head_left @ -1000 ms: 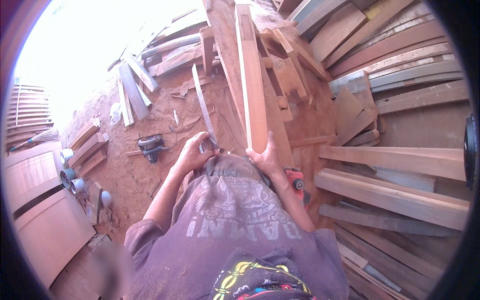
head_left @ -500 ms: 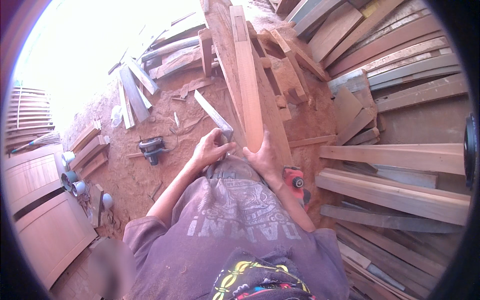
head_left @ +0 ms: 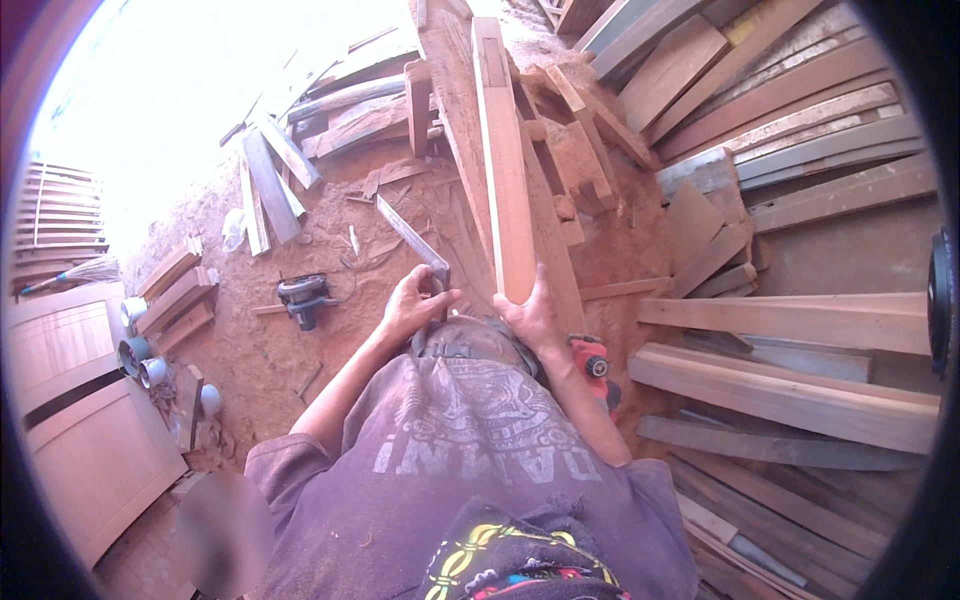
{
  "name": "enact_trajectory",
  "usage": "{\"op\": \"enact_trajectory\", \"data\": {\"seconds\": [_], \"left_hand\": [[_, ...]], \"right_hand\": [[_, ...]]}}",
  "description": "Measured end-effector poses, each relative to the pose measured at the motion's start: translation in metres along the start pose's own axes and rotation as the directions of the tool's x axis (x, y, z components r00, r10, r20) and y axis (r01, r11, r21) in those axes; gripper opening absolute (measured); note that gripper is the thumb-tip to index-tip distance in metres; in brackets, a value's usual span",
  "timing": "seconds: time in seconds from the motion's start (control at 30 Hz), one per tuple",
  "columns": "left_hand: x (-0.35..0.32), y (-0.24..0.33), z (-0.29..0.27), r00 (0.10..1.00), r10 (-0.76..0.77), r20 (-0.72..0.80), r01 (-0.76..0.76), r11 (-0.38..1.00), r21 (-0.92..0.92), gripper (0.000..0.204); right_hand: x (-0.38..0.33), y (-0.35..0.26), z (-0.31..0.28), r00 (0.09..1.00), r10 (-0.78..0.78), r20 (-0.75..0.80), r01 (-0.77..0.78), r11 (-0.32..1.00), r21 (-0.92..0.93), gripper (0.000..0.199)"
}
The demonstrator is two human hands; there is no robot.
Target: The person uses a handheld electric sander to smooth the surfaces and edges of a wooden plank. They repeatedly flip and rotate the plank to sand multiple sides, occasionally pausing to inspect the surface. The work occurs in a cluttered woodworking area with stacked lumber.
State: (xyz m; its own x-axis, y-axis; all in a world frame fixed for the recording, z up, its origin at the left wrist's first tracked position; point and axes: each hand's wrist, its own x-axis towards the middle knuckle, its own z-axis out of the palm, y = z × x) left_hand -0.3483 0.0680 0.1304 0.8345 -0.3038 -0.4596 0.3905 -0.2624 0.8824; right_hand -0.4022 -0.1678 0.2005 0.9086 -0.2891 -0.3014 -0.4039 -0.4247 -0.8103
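From afar I see the left hand [head_left: 412, 308], fingers closed, holding a flat silver metal rule [head_left: 411, 235] slanting toward half-past-ten, and the right hand [head_left: 530, 318], fingers half-curled, clasping a squared light-brown wooden beam [head_left: 508, 180] toward twelve.

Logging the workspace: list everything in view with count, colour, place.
Wooden beam: one, light brown, upper centre
Metal strip tool: one, grey, left of the beam
Power tool: one, dark, floor left
Red tool: one, red and black, right of centre
Door-like panels: two, light brown, left
Round containers: at least four, white and bluish, left
Loose timber: many, brown and grey, right and upper left
Shirt: one, purple, lower centre
Left hand: one, holding the strip tool
Right hand: one, gripping the beam's near end
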Motion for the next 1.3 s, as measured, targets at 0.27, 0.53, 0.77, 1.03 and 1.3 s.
{"op": "enact_trajectory", "data": {"seconds": [0.27,0.53,0.77,1.03,1.3], "left_hand": [[0.002,-0.011,-0.001,0.998,-0.067,-0.016,0.067,0.998,0.015,0.044],[-0.004,-0.005,-0.002,0.990,-0.133,0.043,0.138,0.982,-0.131,0.038],[-0.010,-0.022,-0.019,0.981,-0.180,0.070,0.191,0.960,-0.204,0.036],[-0.012,-0.019,-0.022,0.982,-0.188,0.017,0.185,0.936,-0.299,0.032],[-0.005,-0.021,-0.023,0.979,-0.192,0.062,0.202,0.936,-0.288,0.035]], "right_hand": [[-0.001,-0.003,0.002,0.999,-0.030,-0.024,0.028,0.996,-0.080,0.090],[-0.006,0.015,0.048,0.944,-0.320,-0.079,0.257,0.864,-0.434,0.112],[-0.009,0.012,0.061,0.948,-0.302,-0.106,0.229,0.872,-0.432,0.117],[-0.012,0.002,0.066,0.959,-0.261,-0.114,0.177,0.860,-0.479,0.117],[-0.008,0.012,0.053,0.956,-0.256,-0.145,0.182,0.902,-0.390,0.112]]}}
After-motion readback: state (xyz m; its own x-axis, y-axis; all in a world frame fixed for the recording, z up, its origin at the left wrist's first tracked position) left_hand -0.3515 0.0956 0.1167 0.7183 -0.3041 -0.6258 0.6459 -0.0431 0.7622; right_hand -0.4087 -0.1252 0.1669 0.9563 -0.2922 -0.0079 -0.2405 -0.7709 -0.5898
